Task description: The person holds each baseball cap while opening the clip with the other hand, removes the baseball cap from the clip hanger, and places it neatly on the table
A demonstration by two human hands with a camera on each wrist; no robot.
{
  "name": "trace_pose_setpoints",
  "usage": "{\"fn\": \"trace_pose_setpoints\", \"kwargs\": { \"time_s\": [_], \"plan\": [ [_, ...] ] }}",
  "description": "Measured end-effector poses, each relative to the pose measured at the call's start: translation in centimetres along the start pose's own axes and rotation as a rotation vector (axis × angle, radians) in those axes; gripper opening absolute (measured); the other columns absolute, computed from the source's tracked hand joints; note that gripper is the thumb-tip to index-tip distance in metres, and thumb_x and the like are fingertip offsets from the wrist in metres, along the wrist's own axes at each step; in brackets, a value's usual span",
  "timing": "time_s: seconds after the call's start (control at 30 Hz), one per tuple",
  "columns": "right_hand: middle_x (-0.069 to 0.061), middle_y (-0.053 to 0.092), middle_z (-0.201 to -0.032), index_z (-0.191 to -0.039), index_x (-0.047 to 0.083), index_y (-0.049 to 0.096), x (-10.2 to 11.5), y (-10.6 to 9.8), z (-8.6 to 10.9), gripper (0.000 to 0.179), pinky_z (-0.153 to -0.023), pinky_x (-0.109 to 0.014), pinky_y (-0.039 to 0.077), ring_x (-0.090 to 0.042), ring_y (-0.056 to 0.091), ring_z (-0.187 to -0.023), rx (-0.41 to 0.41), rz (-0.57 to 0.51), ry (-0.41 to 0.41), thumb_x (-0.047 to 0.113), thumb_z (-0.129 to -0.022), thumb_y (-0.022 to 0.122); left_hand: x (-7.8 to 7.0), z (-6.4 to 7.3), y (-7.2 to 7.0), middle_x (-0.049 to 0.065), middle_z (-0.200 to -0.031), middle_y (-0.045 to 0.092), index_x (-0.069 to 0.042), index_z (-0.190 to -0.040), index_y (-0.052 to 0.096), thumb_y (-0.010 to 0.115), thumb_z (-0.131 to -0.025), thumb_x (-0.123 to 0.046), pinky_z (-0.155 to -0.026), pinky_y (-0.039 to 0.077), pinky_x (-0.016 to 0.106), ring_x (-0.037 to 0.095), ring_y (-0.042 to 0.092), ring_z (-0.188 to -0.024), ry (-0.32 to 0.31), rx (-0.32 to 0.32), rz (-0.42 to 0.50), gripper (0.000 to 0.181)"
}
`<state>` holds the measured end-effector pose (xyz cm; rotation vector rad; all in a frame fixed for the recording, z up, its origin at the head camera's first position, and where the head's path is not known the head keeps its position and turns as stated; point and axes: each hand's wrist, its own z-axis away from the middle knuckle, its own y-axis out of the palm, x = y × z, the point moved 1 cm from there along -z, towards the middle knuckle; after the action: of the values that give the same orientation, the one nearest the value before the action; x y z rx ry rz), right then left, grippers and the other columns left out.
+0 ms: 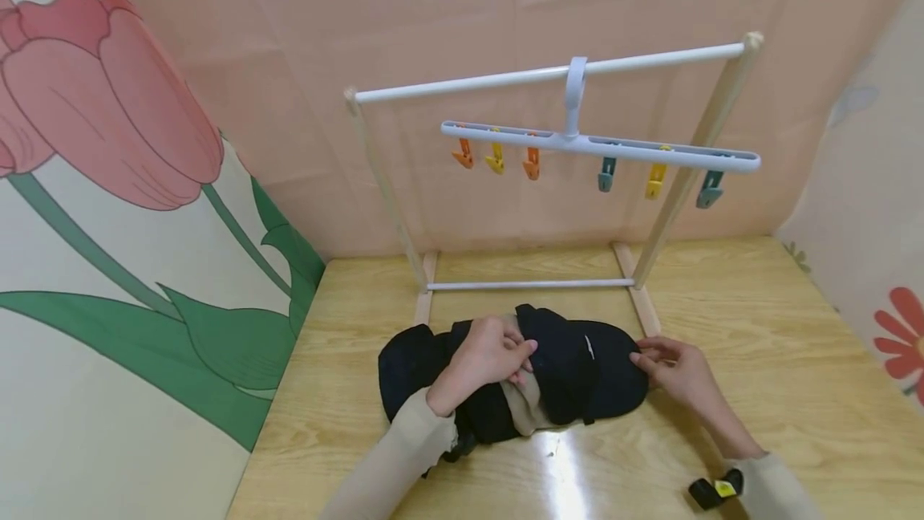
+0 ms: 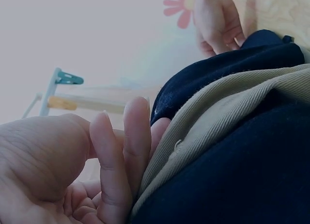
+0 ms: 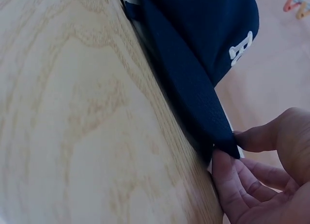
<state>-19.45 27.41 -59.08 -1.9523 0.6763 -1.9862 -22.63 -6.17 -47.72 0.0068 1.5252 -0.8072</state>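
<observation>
Several baseball caps lie nested in a row on the wooden table. The rightmost is a navy cap (image 1: 566, 363) with a white embroidered mark (image 3: 240, 48) on its front and its brim (image 1: 617, 371) toward the right. Behind it sits a beige cap (image 1: 525, 408), then dark caps (image 1: 407, 363) at the left end. My right hand (image 1: 678, 371) pinches the tip of the navy brim between thumb and fingers. My left hand (image 1: 491, 351) is over the middle of the row, its loosely bent fingers (image 2: 135, 136) touching the beige cap's edge without visibly gripping it.
Behind the caps stands a wooden rack (image 1: 667, 191) with a white top rod (image 1: 462, 87). A white hanger (image 1: 520, 137) hooks over the rod, carrying several orange, yellow and teal clips (image 1: 655, 181). A flowered wall (image 1: 108, 103) rises at the left, and a pink backdrop (image 1: 361, 6) behind.
</observation>
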Motion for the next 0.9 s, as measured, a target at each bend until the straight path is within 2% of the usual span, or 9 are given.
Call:
{"fn": "trace_pose_setpoints", "kwargs": {
  "time_s": [0.17, 0.33, 0.53, 0.67, 0.9],
  "plan": [
    [-0.02, 0.079, -0.096, -0.122, -0.008, 0.072, -0.1, 0.1, -0.2, 0.034, -0.056, -0.024, 0.056, -0.004, 0.067, -0.065, -0.009, 0.028, -0.021, 0.013, -0.097, 0.079, 0.1, -0.1, 0.0, -0.004, -0.067, 0.075, -0.007, -0.088, 0.08, 0.072, -0.104, -0.019, -0.054, 0.059, 0.027, 0.012, 0.071, -0.053, -0.005, 0.0, -0.005, 0.022],
    [-0.018, 0.08, -0.096, -0.116, -0.005, 0.076, -0.3, 0.0, -0.3, 0.029, -0.058, -0.022, 0.054, 0.002, 0.064, -0.07, -0.033, 0.1, -0.066, 0.014, -0.095, 0.082, 0.1, -0.1, 0.1, -0.003, -0.067, 0.075, -0.007, -0.087, 0.08, 0.072, -0.104, -0.019, -0.054, 0.06, 0.027, 0.012, 0.071, -0.054, -0.016, 0.005, 0.003, 0.023],
    [-0.012, 0.079, -0.091, -0.111, -0.004, 0.077, -0.1, -0.4, -0.2, 0.029, -0.06, -0.022, 0.055, -0.007, 0.068, -0.073, -0.005, 0.186, -0.07, 0.02, -0.094, 0.083, 0.0, 0.1, 0.0, 0.0, -0.068, 0.076, -0.007, -0.087, 0.081, 0.072, -0.104, -0.019, -0.055, 0.06, 0.027, 0.013, 0.072, -0.054, -0.022, 0.017, 0.017, 0.023],
    [-0.011, 0.079, -0.089, -0.111, -0.004, 0.077, 0.0, -0.5, 0.0, 0.031, -0.056, -0.025, 0.056, -0.008, 0.068, -0.07, 0.0, 0.187, -0.069, 0.02, -0.094, 0.084, -0.1, 0.3, -0.3, 0.0, -0.071, 0.077, -0.006, -0.091, 0.081, 0.072, -0.105, -0.019, -0.056, 0.061, 0.029, 0.014, 0.073, -0.056, -0.028, 0.029, 0.032, 0.021],
    [-0.011, 0.079, -0.087, -0.109, -0.004, 0.078, 0.2, -1.1, -0.1, 0.029, -0.055, -0.024, 0.054, -0.003, 0.066, -0.067, -0.032, 0.194, -0.118, 0.02, -0.094, 0.083, 0.0, 0.7, -1.2, 0.002, -0.075, 0.078, -0.008, -0.094, 0.081, 0.072, -0.105, -0.022, -0.06, 0.063, 0.033, 0.016, 0.073, -0.058, -0.033, 0.02, 0.061, 0.02]
  ]
}}
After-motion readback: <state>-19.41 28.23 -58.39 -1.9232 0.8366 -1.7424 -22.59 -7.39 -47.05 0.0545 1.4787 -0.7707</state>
